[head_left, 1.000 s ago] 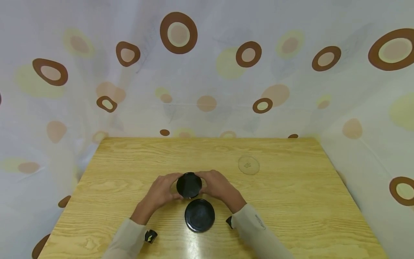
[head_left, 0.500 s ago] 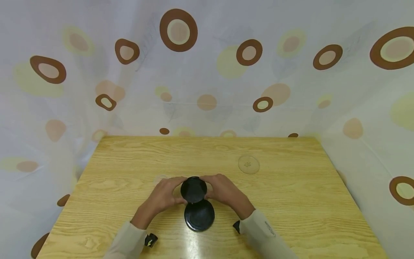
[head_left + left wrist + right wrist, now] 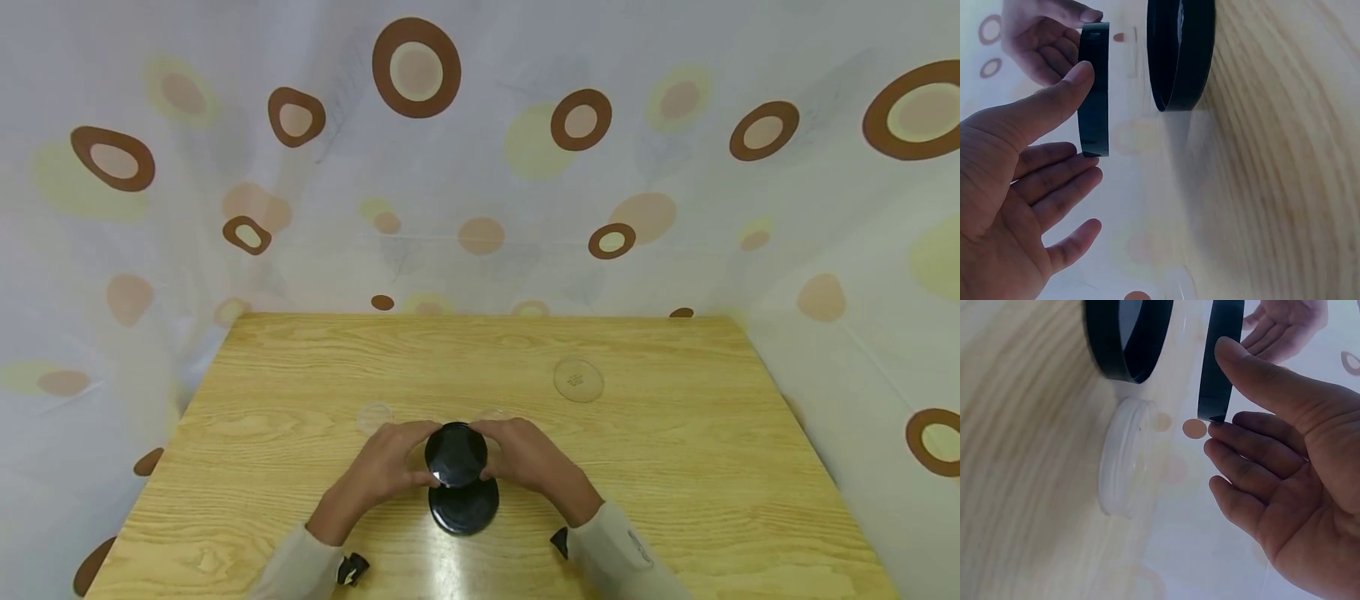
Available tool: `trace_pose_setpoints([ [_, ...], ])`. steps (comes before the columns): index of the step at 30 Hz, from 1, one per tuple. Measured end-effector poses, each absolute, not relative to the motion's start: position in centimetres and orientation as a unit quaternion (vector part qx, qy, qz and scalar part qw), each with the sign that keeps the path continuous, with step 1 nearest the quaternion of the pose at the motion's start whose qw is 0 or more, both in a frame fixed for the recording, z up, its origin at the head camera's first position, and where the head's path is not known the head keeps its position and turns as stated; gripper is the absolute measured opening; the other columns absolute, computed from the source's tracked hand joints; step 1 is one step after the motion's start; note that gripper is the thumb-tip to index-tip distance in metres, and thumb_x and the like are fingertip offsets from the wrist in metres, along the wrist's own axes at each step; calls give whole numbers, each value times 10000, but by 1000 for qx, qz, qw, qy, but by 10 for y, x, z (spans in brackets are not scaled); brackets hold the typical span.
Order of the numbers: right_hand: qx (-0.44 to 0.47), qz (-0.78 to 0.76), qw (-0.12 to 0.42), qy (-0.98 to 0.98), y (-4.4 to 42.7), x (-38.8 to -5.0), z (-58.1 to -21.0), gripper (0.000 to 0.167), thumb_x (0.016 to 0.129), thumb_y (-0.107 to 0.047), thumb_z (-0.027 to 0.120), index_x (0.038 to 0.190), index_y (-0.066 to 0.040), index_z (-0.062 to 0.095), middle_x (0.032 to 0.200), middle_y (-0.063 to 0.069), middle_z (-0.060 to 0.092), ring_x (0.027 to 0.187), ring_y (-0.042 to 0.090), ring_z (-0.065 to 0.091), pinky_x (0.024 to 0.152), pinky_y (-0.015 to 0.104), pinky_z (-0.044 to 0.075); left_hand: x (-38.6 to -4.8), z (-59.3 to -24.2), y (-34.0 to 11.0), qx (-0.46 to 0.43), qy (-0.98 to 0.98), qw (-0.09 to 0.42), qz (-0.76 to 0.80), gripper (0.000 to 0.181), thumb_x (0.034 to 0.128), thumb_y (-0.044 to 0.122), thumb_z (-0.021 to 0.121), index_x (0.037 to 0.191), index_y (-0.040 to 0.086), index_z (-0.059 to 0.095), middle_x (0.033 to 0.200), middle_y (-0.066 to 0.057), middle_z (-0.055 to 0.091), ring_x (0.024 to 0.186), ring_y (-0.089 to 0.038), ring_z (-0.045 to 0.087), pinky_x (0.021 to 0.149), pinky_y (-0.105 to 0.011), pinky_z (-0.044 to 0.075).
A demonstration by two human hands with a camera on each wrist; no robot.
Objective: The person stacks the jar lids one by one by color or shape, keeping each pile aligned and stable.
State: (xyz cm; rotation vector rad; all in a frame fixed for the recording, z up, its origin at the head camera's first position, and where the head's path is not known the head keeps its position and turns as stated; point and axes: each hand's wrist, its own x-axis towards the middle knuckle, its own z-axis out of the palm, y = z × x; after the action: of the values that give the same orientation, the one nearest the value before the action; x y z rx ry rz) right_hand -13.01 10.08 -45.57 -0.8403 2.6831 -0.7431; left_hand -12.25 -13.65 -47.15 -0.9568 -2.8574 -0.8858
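Both hands hold a small round black lid (image 3: 456, 454) level above the table. My left hand (image 3: 392, 460) pinches its left edge, thumb on the near side and fingertips on the far side, as the left wrist view also shows. On the opposite edge, my right hand (image 3: 525, 457) pinches it the same way. Below lies a larger black lid (image 3: 464, 510), its raised rim (image 3: 1200, 62) turned up. A gap separates the two lids in both wrist views. The smaller one hides the far part of the larger one in the head view.
A shallow clear round dish (image 3: 1124, 462) sits on the table beyond the right hand. Another clear disc (image 3: 375, 417) is behind the left hand. Farther back right lies a clear round plate (image 3: 578, 380) with small print. Patterned cloth (image 3: 480, 167) surrounds the wooden table (image 3: 675, 467).
The two hands have brought the small black lid toward the person and slightly right, over the far part of the larger lid. Clear discs behind the hands have come into sight.
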Motion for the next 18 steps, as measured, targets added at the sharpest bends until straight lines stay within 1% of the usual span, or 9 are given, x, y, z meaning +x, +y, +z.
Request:
trace_pose_setpoints([
  [5,-292,-241,114,919,103,-125,-459,659,719,-197,828,1312,-88,565,1279,53,625,1142,225,609,931,388,514,-118,-475,-135,-307,-911,-1,-275,657,612,288,878,1193,98,638,1169,-51,687,1080,-216,651,922,-395,521],
  [11,-297,-230,113,920,103,-120,-462,651,719,-196,828,1303,-75,567,1271,64,629,1133,232,612,924,396,515,-112,-481,-133,-298,-919,-6,-257,675,610,315,877,1202,98,634,1191,-47,676,1104,-235,638,954,-421,498],
  [14,-296,-220,117,922,103,-117,-465,648,715,-196,832,1296,-76,573,1263,60,634,1131,232,614,926,396,514,-109,-483,-132,-302,-920,-9,-250,677,606,317,881,1193,84,637,1181,-52,680,1097,-238,640,943,-431,499],
  [18,-301,-214,117,922,103,-113,-468,642,711,-197,835,1287,-72,579,1249,56,643,1128,227,618,932,391,512,-105,-485,-130,-300,-925,-6,-233,681,591,343,885,1174,89,643,1159,-42,689,1068,-232,650,884,-436,513],
])
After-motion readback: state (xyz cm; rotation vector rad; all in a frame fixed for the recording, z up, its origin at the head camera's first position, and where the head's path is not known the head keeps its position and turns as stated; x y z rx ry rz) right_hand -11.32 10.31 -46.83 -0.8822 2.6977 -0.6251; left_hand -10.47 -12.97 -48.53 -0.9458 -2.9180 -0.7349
